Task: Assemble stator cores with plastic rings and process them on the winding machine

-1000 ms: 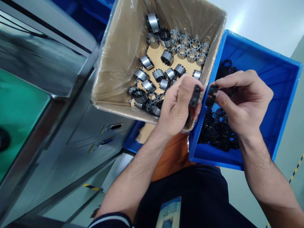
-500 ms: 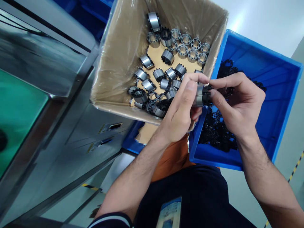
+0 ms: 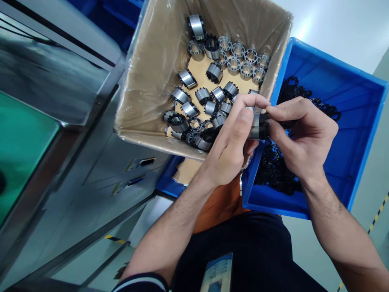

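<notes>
My left hand (image 3: pixel 232 142) is closed around a silver metal motor stator core (image 3: pixel 254 126), with its right end pointing out past the fingers. On that end sits a black toothed plastic ring (image 3: pixel 264 126). My right hand (image 3: pixel 304 134) pinches the black ring between thumb and index finger, and its index fingertip meets my left fingertip. Below and left of the hands, a lined cardboard box (image 3: pixel 152 81) holds many cores. Some cores with black ends (image 3: pixel 214 73) lie on their sides, while bare cores (image 3: pixel 234 65) stand in rows.
A blue bin (image 3: pixel 358 134) with a heap of black plastic rings (image 3: pixel 273 170) stands right of the box. At left is a metal machine housing (image 3: pixel 100 105) beside a green surface (image 3: pixel 27 150). Folded cardboard (image 3: pixel 188 170) shows beneath the box.
The black ring appears flatter against the core's end, and the core is turned slightly. My right hand's fingers have shifted a little; the box and bin look the same.
</notes>
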### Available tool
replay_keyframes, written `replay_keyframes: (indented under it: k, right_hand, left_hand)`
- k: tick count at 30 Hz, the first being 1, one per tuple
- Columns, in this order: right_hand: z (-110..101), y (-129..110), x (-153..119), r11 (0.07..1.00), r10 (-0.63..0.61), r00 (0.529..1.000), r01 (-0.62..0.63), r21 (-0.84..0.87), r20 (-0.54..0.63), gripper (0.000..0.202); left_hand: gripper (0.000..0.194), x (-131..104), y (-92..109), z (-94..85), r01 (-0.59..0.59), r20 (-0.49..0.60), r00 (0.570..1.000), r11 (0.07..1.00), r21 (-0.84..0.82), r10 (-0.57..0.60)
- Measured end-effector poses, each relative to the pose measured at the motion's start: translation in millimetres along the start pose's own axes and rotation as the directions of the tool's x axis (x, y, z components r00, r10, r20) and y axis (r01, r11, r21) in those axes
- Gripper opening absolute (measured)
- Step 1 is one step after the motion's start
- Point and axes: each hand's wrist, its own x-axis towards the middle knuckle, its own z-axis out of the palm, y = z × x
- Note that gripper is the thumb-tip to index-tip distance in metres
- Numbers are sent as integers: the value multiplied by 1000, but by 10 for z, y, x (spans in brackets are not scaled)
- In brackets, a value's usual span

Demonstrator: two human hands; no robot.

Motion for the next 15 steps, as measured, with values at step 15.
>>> replay_keyframes:
  k: [15]
  right_hand:
    - [43, 154, 81, 957, -289, 957, 289, 21, -20, 7]
  left_hand:
    - [49, 39, -13, -7, -17, 28, 999, 999, -43, 18]
